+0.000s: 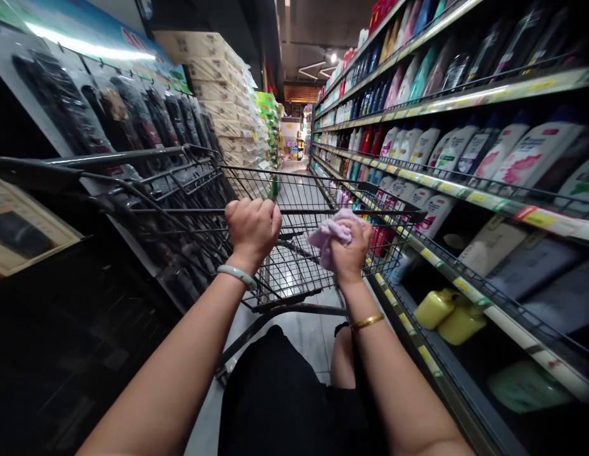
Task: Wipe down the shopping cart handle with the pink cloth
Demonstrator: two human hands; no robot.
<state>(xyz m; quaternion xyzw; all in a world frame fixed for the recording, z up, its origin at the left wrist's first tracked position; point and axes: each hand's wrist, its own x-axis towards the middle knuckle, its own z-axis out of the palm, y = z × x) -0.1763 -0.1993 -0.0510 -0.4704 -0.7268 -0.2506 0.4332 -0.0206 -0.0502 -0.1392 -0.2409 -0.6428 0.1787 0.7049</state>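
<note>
A black wire shopping cart (299, 253) stands in front of me, and I can see the floor through its mesh. My left hand (253, 229) is closed around the thin black bar at the cart's near side, with a pale bangle on that wrist. Bunched in my right hand (350, 248) is a light purple cloth (330, 237). That fist rests at the right part of the same bar; whether its fingers also wrap the bar is hidden by the cloth. A gold bangle circles the right wrist.
Shelves of shampoo bottles (508, 152) line the right side, with yellow jugs (446, 313) low down. On the left hang packaged dark items (133, 114), close to the cart. Beyond them rises a stack of wrapped packs (223, 95). The tiled aisle floor (297, 190) runs straight ahead.
</note>
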